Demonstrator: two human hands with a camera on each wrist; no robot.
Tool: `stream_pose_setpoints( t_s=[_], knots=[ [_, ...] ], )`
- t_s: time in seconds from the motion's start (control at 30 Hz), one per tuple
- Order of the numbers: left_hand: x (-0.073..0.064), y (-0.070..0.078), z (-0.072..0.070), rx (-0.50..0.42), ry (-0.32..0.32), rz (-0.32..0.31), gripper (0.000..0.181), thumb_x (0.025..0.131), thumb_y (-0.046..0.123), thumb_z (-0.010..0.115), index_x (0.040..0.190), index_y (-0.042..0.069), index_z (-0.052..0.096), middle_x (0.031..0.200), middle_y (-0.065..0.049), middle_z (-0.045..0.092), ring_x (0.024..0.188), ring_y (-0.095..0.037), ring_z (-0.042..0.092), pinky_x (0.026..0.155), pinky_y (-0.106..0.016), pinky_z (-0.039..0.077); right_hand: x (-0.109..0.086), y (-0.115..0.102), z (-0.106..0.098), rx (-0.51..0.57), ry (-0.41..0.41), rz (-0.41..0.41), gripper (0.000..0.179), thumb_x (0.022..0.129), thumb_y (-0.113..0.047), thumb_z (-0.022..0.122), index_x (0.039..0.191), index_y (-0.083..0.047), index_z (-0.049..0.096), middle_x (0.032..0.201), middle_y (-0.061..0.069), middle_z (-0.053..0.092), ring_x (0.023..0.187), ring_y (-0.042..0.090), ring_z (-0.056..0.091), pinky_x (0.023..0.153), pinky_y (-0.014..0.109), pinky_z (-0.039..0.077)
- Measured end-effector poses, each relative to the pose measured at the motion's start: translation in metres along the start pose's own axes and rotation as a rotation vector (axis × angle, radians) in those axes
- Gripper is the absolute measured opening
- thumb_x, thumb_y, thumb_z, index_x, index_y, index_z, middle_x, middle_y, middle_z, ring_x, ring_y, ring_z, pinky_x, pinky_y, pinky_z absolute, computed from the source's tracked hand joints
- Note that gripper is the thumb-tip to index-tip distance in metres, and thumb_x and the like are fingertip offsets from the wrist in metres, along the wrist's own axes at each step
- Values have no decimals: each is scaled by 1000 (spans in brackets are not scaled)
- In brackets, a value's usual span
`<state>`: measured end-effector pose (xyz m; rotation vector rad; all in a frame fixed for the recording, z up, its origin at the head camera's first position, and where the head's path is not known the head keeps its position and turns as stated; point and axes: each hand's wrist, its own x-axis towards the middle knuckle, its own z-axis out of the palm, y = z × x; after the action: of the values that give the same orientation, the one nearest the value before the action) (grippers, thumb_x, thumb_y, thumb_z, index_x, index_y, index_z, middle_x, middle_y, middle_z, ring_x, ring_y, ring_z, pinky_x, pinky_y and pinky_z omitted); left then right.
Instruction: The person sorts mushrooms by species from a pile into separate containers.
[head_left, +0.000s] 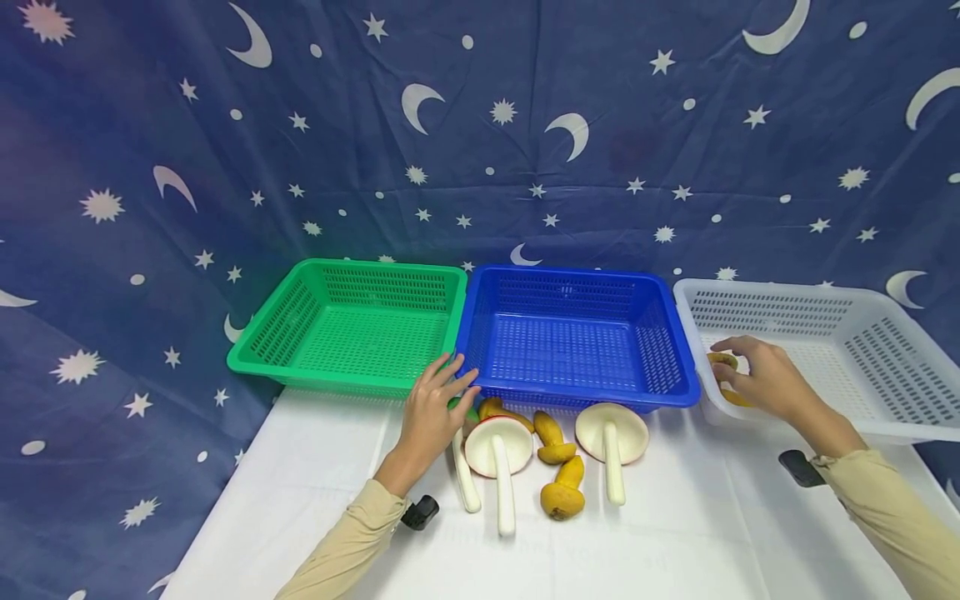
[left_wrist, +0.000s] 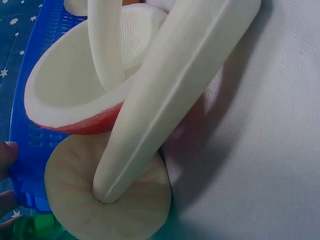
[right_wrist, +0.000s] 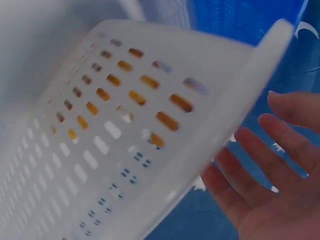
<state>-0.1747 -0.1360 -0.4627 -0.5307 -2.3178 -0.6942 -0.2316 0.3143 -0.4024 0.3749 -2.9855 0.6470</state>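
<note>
My left hand is at the blue basket's near left corner, fingers spread, beside a green-capped mushroom with a long white stem. Overlapping that mushroom is a red-edged one, underside up. At the far right, my right hand reaches over the left wall of the white basket. Below its fingers, a yellow-brown mushroom lies inside, partly hidden by the hand. The right wrist view has the fingers extended and apart at the rim, with brown-yellow showing through the wall slots.
Several yellow-brown mushrooms and another red-edged mushroom lie on the white tablecloth. Behind them, a green basket and a blue basket stand side by side against a dark blue star-and-moon cloth.
</note>
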Motion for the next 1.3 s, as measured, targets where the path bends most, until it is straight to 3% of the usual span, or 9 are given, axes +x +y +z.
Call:
stream_pose_setpoints(
  t_s=[0.2, 0.43, 0.83, 0.93, 1.13, 1.3],
  knots=[
    [0, 0, 0, -2, 2, 1, 30, 78, 13, 78, 106, 4, 73, 120, -21, 61, 119, -41, 51, 97, -56, 42, -11, -13, -5, -10, 88, -81, 30, 83, -5, 69, 109, 8, 62, 106, 30, 59, 94, 45, 55, 73, 61, 48],
    [0, 1, -1, -12, -7, -6, 29, 79, 13, 78, 106, 4, 73, 121, -21, 61, 120, -40, 50, 98, -56, 40, -23, -32, -10, -11, 176, -185, 28, 80, -4, 71, 105, 6, 64, 99, 24, 63, 86, 39, 58, 68, 56, 50],
    [0, 3, -3, -22, -15, -18, 29, 79, 11, 77, 107, 4, 72, 122, -21, 61, 120, -40, 50, 99, -55, 40, -41, -73, -13, -2, 189, -286, 31, 78, -3, 74, 107, 1, 64, 103, 17, 64, 83, 30, 57, 65, 48, 52],
    [1, 3, -3, -17, -19, -18, 28, 80, 12, 77, 107, 4, 72, 122, -20, 60, 121, -40, 50, 99, -55, 40, -43, -79, -12, 8, 189, -337, 31, 77, -3, 75, 106, 0, 64, 104, 16, 64, 83, 31, 60, 63, 46, 53],
    [0, 3, -3, -13, -29, -24, 29, 81, 13, 76, 108, 5, 72, 123, -20, 60, 121, -39, 50, 100, -54, 39, -47, -88, -10, 30, 193, -420, 29, 75, -1, 75, 103, -1, 65, 102, 13, 66, 96, 34, 61, 74, 51, 53],
    [0, 2, -2, -6, -20, -17, 29, 81, 14, 77, 107, 5, 72, 122, -20, 61, 121, -39, 50, 99, -55, 40, -49, -94, -6, 27, 193, -438, 29, 74, -1, 76, 101, -3, 66, 98, 10, 67, 92, 30, 62, 69, 45, 55]
  ],
)
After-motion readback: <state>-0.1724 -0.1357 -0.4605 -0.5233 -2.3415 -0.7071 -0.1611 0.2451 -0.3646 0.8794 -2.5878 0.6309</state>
